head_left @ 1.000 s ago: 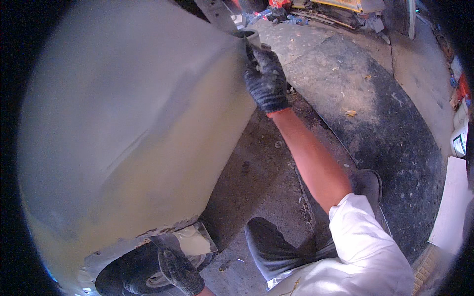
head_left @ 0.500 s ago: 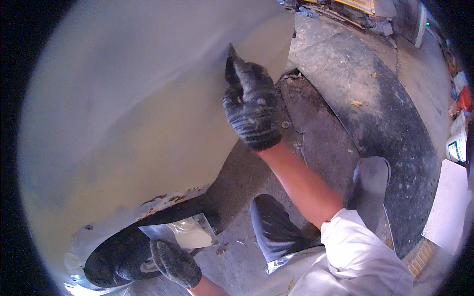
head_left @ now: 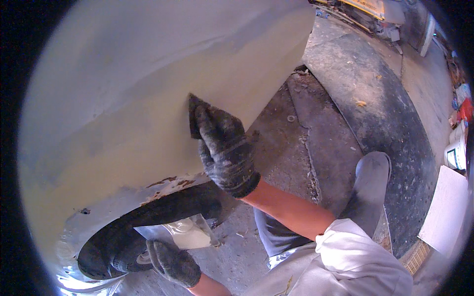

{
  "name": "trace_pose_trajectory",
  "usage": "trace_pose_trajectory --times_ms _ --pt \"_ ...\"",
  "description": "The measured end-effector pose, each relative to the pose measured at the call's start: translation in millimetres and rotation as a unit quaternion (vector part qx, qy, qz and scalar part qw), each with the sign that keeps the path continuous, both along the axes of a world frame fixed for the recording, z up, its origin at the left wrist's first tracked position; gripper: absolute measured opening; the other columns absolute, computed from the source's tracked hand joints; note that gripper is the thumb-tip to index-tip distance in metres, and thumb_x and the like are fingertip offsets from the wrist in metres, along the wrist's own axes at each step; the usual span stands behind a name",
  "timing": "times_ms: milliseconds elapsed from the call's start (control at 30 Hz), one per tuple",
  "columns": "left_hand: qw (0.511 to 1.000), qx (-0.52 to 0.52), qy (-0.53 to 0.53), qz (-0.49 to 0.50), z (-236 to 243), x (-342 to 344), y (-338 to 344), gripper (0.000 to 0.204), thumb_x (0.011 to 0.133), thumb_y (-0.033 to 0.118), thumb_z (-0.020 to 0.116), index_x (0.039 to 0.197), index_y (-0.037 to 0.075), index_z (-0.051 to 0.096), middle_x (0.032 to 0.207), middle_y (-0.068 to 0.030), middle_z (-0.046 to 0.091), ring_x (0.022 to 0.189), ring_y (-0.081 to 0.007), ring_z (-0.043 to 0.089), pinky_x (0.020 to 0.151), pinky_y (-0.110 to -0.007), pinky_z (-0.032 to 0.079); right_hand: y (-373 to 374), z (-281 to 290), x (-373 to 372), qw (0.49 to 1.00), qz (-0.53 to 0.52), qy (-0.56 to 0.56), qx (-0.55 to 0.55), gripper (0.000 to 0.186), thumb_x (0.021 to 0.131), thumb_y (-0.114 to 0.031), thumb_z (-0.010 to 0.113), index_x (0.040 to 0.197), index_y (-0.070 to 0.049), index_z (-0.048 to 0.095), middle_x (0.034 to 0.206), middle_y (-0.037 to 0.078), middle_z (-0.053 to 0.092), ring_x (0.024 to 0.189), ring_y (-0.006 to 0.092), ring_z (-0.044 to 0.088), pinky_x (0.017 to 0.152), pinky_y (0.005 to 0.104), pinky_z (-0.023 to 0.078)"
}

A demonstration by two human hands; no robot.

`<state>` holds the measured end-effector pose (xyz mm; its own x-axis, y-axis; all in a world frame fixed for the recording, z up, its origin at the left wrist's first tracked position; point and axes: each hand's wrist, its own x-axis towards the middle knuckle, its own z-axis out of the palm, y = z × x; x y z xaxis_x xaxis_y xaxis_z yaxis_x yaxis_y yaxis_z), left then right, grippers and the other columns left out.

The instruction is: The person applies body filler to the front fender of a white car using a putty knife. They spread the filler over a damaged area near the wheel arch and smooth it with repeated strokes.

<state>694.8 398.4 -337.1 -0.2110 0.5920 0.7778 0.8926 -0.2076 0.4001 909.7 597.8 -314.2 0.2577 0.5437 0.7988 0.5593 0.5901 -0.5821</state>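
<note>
My right hand, in a dark grey knit glove, is closed on a dark, flat putty spreader. The spreader's edge lies against the car body panel, which is grey with a broad, smeared yellowish band of filler. Low down, my gloved left hand grips a flat putty board by its near edge. Cream-coloured putty sits on that board, held in front of the wheel. Fingers of the left hand are partly hidden under the board.
Rusted, chipped metal edges the wheel arch. A worn black mat curves across the floor at right, my shoe beside it. Farther right are a white sheet and a white bucket. Clutter lies at the back right.
My right hand has moved down and left across the panel with the spreader. The left hand and board stay almost where they were; the view has shifted slightly.
</note>
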Motion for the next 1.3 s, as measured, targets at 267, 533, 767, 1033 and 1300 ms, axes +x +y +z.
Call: trace_pose_trajectory --times_ms 267,533,767,1033,1300 --pt "0.935 0.019 -0.351 0.041 4 5 -3 0.036 0.094 0.014 0.055 0.125 -0.004 0.053 0.133 -0.0162 0.052 0.119 -0.0218 0.054 0.1 -0.034 0.048 -29 -9 -37 0.997 0.026 -0.067 -0.029 0.063 0.078 -0.011 0.062 0.139 -0.007 0.046 0.133 0.02 0.05 0.108 0.0434 0.055 0.09 0.0496 0.049" --pt "0.973 0.008 0.222 0.068 14 2 4 0.039 0.094 0.016 0.054 0.128 -0.003 0.052 0.133 -0.019 0.051 0.123 -0.0327 0.051 0.103 -0.04 0.045 -50 -14 -52 0.986 0.118 -0.098 -0.059 0.059 0.08 -0.015 0.059 0.137 -0.008 0.046 0.131 0.017 0.05 0.114 0.0375 0.053 0.091 0.0472 0.05" --pt "0.981 -0.039 -0.191 -0.021 10 38 34 0.044 0.092 0.019 0.06 0.13 -0.002 0.051 0.121 -0.0136 0.06 0.112 -0.0251 0.057 0.094 -0.035 0.048 -40 -34 35 0.922 0.363 0.133 -0.024 0.037 0.085 -0.016 0.067 0.121 -0.013 0.06 0.119 0.018 0.06 0.105 0.0353 0.058 0.088 0.0429 0.051" --pt "0.938 -0.126 -0.283 -0.156 -11 81 71 0.042 0.094 0.025 0.061 0.127 0.001 0.053 0.111 -0.0052 0.06 0.097 -0.0143 0.055 0.081 -0.03 0.047 -68 -19 127 0.944 0.312 -0.046 -0.093 0.031 0.088 -0.013 0.064 0.118 -0.005 0.062 0.117 0.02 0.061 0.103 0.036 0.061 0.085 0.0452 0.051" --pt "0.985 0.015 0.163 -0.054 6 73 72 0.057 0.091 0.026 0.065 0.132 -0.008 0.046 0.137 -0.0207 0.048 0.127 -0.0304 0.048 0.107 -0.04 0.04 32 -8 180 0.99 0.111 0.048 -0.072 0.041 0.077 0.003 0.057 0.118 -0.002 0.061 0.097 0.016 0.064 0.087 0.0326 0.062 0.076 0.0399 0.05"
